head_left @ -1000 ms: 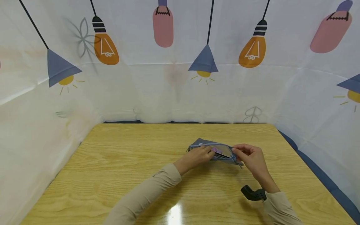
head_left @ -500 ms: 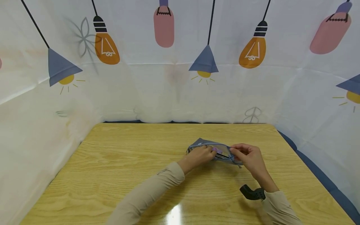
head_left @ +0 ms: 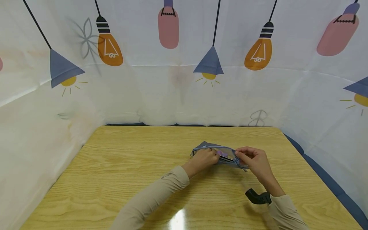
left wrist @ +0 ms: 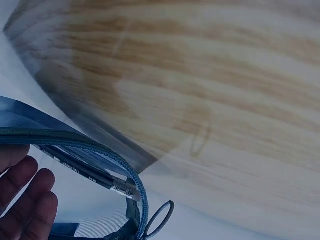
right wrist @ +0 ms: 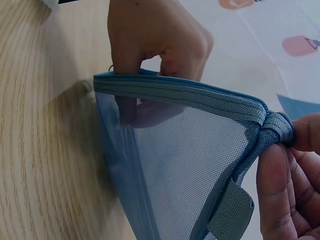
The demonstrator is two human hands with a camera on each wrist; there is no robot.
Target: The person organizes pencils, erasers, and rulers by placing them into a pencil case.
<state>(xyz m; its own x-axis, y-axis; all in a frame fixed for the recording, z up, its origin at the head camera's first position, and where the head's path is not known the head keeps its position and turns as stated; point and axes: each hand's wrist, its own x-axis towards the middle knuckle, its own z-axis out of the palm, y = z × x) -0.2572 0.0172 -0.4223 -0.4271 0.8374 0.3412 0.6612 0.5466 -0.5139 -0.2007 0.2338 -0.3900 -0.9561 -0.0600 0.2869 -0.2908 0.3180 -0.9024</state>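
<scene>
A blue mesh zippered pouch (head_left: 207,145) stands open-mouthed on the table. My right hand (head_left: 256,161) pinches the knotted zipper end at its right corner, seen close up in the right wrist view. My left hand (head_left: 202,159) reaches in through the mouth, its fingertips showing faintly through the mesh (right wrist: 185,150) in the right wrist view. Inside lie a dark pencil (left wrist: 82,167) with a metal band and eraser, and a small purple thing (head_left: 221,153). In the left wrist view the left fingers (left wrist: 37,200) lie bent beside the pencil; whether they hold anything is hidden.
The wooden table (head_left: 129,159) extends around the pouch on all sides. A printed white cloth (head_left: 161,95) hangs behind and beside it. A black curved piece (head_left: 257,197) is strapped at the right wrist. A ring pull (left wrist: 160,220) hangs from the zipper.
My left hand has shifted slightly to the right inside the pouch. The right hand keeps its pinch on the corner, having moved only a little to the left.
</scene>
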